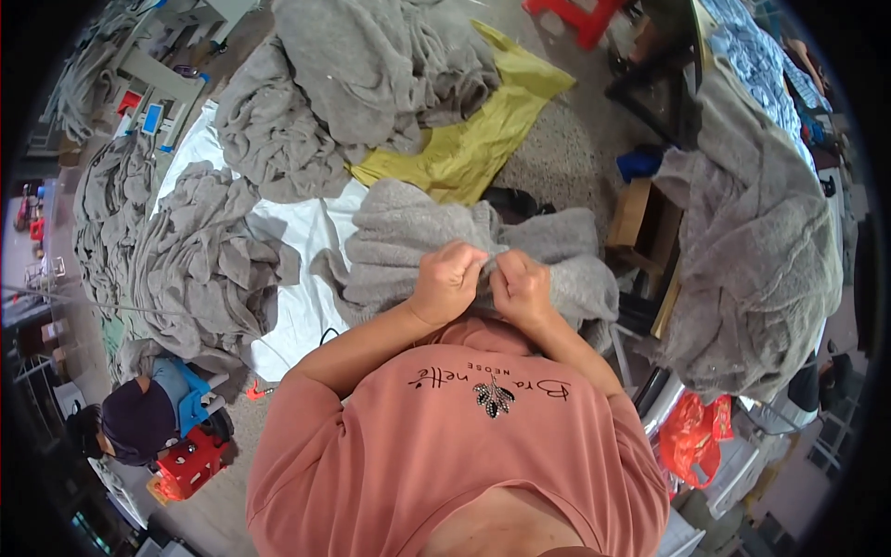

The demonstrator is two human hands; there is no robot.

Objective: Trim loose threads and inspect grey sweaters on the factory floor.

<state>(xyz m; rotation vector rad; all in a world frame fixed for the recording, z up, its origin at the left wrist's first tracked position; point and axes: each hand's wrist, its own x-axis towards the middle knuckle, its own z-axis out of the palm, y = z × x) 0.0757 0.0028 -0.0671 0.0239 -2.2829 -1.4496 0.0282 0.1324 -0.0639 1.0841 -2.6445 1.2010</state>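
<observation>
A grey knitted garment (399,227) lies bunched over my lap and spreads to both sides. My left hand (449,280) is closed on its edge near the middle. Just beside it, my right hand (520,286) is closed on the same fabric, knuckles up. The two hands nearly touch, with a small pinch of knit between them. My fingertips are mostly hidden, so any small thing inside the pinch cannot be made out.
Heaps of grey knitwear (200,269) lie at left on white sheeting (297,306). A larger pile (371,74) sits ahead beside a yellow sack (492,121). At right are an open cardboard box (640,223) and draped grey knits (752,241). A person (144,418) sits at lower left.
</observation>
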